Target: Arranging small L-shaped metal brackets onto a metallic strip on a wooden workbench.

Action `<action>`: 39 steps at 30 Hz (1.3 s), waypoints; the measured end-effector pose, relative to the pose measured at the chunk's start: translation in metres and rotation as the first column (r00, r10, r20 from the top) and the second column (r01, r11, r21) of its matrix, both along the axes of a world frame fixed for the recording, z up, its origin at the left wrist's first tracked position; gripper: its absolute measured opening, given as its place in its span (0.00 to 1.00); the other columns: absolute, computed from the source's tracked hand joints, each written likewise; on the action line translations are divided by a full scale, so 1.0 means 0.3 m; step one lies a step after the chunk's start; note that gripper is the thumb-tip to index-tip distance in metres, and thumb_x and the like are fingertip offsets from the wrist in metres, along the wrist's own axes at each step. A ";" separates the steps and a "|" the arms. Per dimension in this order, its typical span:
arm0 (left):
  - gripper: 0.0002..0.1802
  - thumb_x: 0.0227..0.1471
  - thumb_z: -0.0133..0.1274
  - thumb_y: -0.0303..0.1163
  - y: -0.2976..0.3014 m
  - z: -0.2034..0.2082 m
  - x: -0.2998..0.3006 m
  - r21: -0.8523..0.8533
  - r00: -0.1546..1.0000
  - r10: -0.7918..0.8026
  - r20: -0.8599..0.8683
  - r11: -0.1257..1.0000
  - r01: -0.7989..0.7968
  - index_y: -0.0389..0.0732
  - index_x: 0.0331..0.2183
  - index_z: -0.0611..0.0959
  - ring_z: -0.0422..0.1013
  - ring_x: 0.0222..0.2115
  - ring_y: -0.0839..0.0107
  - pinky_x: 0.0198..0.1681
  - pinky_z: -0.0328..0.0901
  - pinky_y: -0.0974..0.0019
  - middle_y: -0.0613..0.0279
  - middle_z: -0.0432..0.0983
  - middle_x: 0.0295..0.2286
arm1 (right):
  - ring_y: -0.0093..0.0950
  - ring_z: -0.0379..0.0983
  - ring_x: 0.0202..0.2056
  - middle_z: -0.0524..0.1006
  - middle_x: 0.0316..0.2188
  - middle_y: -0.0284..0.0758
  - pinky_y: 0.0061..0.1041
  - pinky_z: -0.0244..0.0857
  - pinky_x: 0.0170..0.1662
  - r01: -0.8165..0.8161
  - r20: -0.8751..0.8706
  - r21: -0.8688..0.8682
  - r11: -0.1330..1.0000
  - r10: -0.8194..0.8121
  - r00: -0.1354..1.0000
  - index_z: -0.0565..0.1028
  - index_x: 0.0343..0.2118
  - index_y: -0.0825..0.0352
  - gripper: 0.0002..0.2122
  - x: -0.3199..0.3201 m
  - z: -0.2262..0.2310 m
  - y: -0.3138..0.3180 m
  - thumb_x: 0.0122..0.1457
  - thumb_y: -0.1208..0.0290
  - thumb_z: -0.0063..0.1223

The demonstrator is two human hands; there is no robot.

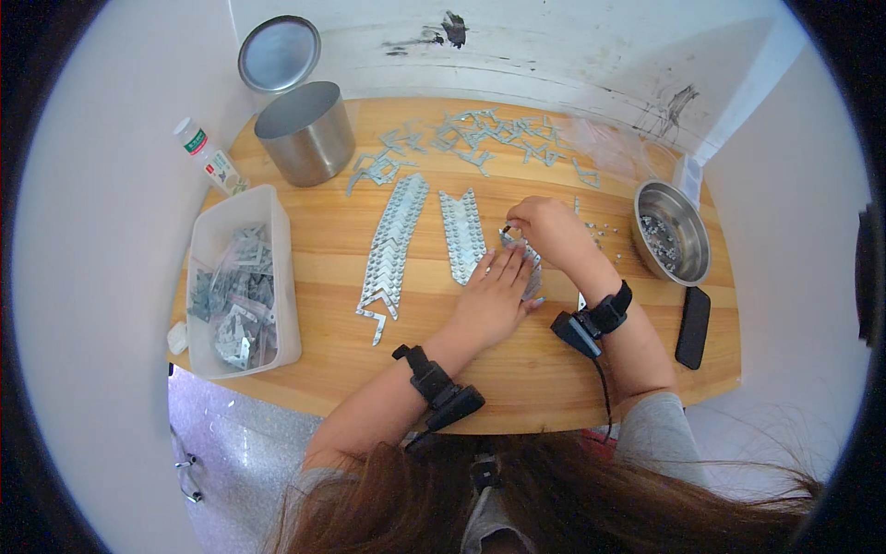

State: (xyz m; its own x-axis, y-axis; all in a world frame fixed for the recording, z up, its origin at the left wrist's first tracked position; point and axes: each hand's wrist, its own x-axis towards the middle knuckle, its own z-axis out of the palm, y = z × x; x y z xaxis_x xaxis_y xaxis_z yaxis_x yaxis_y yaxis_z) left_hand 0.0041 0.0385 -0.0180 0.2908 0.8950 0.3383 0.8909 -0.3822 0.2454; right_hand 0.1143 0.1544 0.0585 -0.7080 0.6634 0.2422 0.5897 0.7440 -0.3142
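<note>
My left hand [496,294] lies with its fingers stretched out flat over a group of metal pieces, which it mostly covers. Just above it, my right hand [554,235] is closed in a pinch at the upper end of that group; what its fingertips hold is too small to make out. To the left of my hands lies a row of overlapping angled metal brackets [461,235] with small round studs. A longer row of the same brackets [395,242] lies further left, its nearest piece sticking out at the lower end.
Loose brackets [489,129] are scattered at the back. A steel bowl [700,231] of small metal parts and a black phone [692,328] are at the right. At the left stand a plastic bin [288,314] of bagged brackets, a steel canister [309,138] and a white bottle [212,157].
</note>
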 end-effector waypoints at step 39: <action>0.33 0.55 0.44 0.49 0.008 -0.006 -0.001 0.018 0.999 -0.014 0.037 1.000 0.013 0.33 0.54 0.68 0.52 0.60 0.57 0.62 0.44 0.53 0.47 0.60 0.55 | 0.41 0.74 0.29 0.77 0.24 0.42 0.37 0.68 0.34 0.015 0.169 0.025 1.000 -0.019 0.985 0.77 0.25 0.67 0.11 -0.028 0.049 0.002 0.53 0.63 0.54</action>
